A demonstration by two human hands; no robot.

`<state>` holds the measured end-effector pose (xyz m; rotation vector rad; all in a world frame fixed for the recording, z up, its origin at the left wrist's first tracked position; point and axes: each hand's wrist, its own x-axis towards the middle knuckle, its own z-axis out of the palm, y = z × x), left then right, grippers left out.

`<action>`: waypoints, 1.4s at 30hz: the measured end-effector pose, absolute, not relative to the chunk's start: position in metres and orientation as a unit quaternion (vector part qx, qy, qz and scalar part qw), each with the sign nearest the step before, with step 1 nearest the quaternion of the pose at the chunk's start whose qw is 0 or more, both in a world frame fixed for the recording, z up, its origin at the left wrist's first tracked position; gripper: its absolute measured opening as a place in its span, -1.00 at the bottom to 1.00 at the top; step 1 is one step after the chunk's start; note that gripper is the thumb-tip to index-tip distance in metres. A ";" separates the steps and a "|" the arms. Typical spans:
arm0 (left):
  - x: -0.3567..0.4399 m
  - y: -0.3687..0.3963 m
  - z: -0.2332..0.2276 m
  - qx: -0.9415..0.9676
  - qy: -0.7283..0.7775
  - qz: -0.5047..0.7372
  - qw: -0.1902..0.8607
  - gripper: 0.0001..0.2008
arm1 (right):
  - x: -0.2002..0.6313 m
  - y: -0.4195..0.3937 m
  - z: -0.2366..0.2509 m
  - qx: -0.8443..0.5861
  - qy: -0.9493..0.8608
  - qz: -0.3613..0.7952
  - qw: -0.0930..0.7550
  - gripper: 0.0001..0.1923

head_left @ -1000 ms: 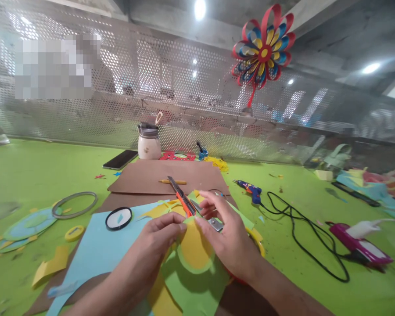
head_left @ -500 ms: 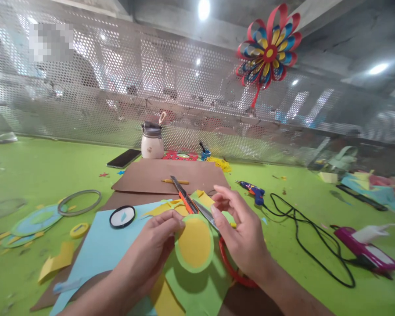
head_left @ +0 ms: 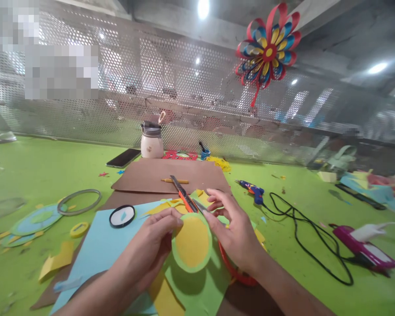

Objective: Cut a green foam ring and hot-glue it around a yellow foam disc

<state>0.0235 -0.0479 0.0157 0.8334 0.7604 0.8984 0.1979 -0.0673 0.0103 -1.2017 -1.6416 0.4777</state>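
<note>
My left hand (head_left: pixel 158 245) pinches the left edge of a paper disc (head_left: pixel 192 243), a yellow circle on a green one. Close by the disc's upper right edge is my right hand (head_left: pixel 233 228), its thumb apart from the loosely curled fingers. I cannot tell whether the thumb touches the rim. Behind the disc lies an orange utility knife (head_left: pixel 185 197). Red-handled scissors (head_left: pixel 227 263) lie partly hidden under my right hand. Green paper (head_left: pixel 197 289) and yellow paper (head_left: pixel 164 294) are below the disc.
Brown board (head_left: pixel 141 175) and light blue paper (head_left: pixel 98 237) lie underneath. A glue gun (head_left: pixel 252 191) with a looping black cord and a purple power strip (head_left: pixel 365 250) sit right. A black-rimmed ring (head_left: pixel 122 217), tape roll (head_left: pixel 79 230), phone (head_left: pixel 123 158) and bottle (head_left: pixel 152 142) stand around.
My right hand has moved left, bringing its thumb close to the disc's upper edge. The disc has shifted slightly left, with my left hand still pinching it.
</note>
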 end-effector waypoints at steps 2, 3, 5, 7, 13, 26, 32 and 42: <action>0.024 -0.047 0.014 0.387 0.352 0.410 0.747 -0.92 | 0.198 -0.068 0.011 -0.492 -0.676 0.194 0.513 -0.63; 0.024 -0.047 0.013 0.394 0.354 0.408 0.744 -0.92 | 0.197 -0.069 0.012 -0.489 -0.675 0.192 0.518 -0.64; 0.026 -0.048 0.011 0.413 0.365 0.405 0.730 -0.93 | 0.194 -0.071 0.014 -0.483 -0.676 0.190 0.523 -0.65; 0.027 -0.050 0.011 0.437 0.382 0.403 0.708 -0.93 | 0.190 -0.073 0.016 -0.480 -0.684 0.188 0.516 -0.62; 0.030 -0.056 0.015 0.469 0.344 0.405 0.706 -0.89 | 0.185 -0.071 0.015 -0.488 -0.702 0.192 0.482 -0.55; 0.024 -0.047 0.013 0.373 0.330 0.442 0.746 -0.91 | 0.196 -0.066 0.012 -0.502 -0.666 0.207 0.512 -0.62; 0.025 -0.045 0.016 0.359 0.331 0.467 0.737 -0.89 | 0.204 -0.067 0.015 -0.492 -0.624 0.245 0.555 -0.69; 0.028 -0.052 0.019 0.350 0.330 0.484 0.731 -0.90 | 0.186 -0.078 0.008 -0.469 -0.598 0.380 0.528 -0.55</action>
